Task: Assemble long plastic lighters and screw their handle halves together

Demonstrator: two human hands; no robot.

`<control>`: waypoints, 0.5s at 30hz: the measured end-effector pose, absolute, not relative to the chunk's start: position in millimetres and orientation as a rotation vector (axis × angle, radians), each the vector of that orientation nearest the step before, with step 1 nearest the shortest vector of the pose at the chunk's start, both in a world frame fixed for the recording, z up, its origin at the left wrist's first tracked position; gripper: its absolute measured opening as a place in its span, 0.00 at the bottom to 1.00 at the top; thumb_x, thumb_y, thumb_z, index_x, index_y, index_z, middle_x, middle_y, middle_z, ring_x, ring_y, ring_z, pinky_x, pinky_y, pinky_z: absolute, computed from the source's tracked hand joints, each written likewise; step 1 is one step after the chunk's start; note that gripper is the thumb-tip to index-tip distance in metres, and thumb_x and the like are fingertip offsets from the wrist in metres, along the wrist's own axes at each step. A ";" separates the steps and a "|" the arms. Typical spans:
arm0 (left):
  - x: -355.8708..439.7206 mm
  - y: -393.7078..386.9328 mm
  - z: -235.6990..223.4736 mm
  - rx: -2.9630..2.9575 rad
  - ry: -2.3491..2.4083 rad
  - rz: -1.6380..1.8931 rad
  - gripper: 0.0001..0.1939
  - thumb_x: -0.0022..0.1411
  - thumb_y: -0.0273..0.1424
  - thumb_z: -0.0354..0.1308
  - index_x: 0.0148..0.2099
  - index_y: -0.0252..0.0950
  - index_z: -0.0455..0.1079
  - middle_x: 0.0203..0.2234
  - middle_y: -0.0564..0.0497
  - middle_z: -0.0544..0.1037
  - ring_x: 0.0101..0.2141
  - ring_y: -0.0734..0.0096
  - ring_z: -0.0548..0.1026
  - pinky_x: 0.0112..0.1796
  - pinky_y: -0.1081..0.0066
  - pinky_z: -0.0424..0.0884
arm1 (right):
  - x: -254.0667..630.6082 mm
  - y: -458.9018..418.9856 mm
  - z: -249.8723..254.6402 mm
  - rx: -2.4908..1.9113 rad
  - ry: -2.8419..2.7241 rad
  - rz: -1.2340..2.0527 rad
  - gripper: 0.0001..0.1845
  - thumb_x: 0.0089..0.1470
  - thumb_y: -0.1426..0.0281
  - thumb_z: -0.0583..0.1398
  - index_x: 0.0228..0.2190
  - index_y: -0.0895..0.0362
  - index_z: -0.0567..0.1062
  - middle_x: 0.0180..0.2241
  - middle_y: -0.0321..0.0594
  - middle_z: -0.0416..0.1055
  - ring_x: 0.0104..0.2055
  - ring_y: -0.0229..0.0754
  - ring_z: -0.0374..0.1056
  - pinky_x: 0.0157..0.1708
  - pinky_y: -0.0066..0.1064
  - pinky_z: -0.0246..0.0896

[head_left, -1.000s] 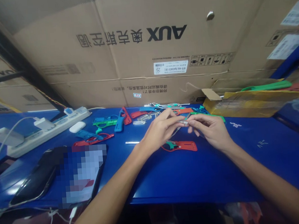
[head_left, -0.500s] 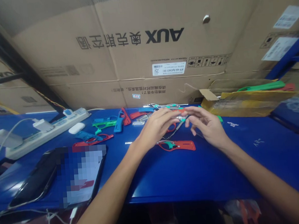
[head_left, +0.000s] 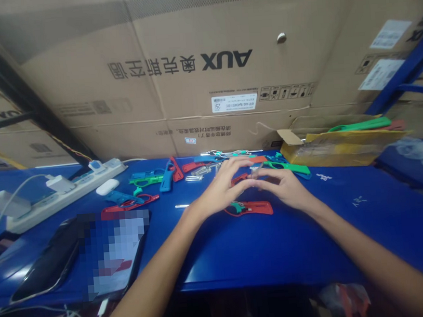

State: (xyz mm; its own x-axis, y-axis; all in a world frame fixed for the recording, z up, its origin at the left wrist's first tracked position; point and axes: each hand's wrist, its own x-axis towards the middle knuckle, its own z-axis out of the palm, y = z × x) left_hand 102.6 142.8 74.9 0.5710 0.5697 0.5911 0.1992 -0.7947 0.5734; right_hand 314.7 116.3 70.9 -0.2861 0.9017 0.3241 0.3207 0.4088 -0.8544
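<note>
My left hand [head_left: 224, 189] and my right hand [head_left: 285, 187] meet fingertip to fingertip above the blue table [head_left: 261, 251]. Together they pinch a small clear part [head_left: 255, 173] with a thin metal piece on it; it is too small to name. Just below the hands lies a red plastic shell [head_left: 250, 208] with a green piece at its left end. Beyond the fingers is a heap of blue, green and red plastic shells [head_left: 169, 173] and small metal tubes [head_left: 194, 177].
At the left are a white power strip [head_left: 66, 188] with chargers, a white earbud case [head_left: 106, 186], a tablet [head_left: 95, 251] and a phone. A yellow-taped carton [head_left: 341, 142] with a green shell on top stands right. Big cardboard boxes [head_left: 205, 67] wall the back.
Both hands have moved slightly down and toward each other, the fingertips closing around the small part. The view has tilted down a little.
</note>
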 end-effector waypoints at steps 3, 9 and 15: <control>93.4 150.9 66.6 2.519 0.679 0.767 0.10 0.70 0.37 0.57 0.47 0.37 0.74 0.45 0.46 0.78 0.50 0.61 0.72 0.53 0.56 0.67 | 324.8 115.8 79.0 -1.086 -1.900 1.006 0.15 0.54 0.56 0.66 0.37 0.53 0.83 0.34 0.39 0.78 0.28 0.38 0.69 0.31 0.32 0.69; 82.1 157.0 58.5 2.683 0.655 0.451 0.10 0.70 0.35 0.58 0.40 0.37 0.79 0.38 0.49 0.78 0.42 0.65 0.73 0.50 0.61 0.66 | 336.0 110.7 85.9 -1.136 -2.118 1.425 0.16 0.53 0.56 0.67 0.36 0.54 0.82 0.28 0.37 0.75 0.27 0.38 0.70 0.23 0.27 0.67; 70.2 162.5 58.8 2.718 0.575 0.458 0.08 0.67 0.33 0.60 0.38 0.41 0.80 0.36 0.51 0.80 0.41 0.66 0.74 0.51 0.62 0.65 | 331.6 112.2 78.5 -1.148 -2.184 1.466 0.16 0.54 0.56 0.65 0.37 0.55 0.82 0.29 0.37 0.76 0.28 0.37 0.69 0.29 0.29 0.67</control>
State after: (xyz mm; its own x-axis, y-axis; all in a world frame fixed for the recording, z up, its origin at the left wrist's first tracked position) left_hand 70.2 162.5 58.8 0.8671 0.4363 0.2404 0.3320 -0.8659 0.3741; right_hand 331.6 112.2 78.5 -0.6492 0.7347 -0.1967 0.4603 0.1737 -0.8706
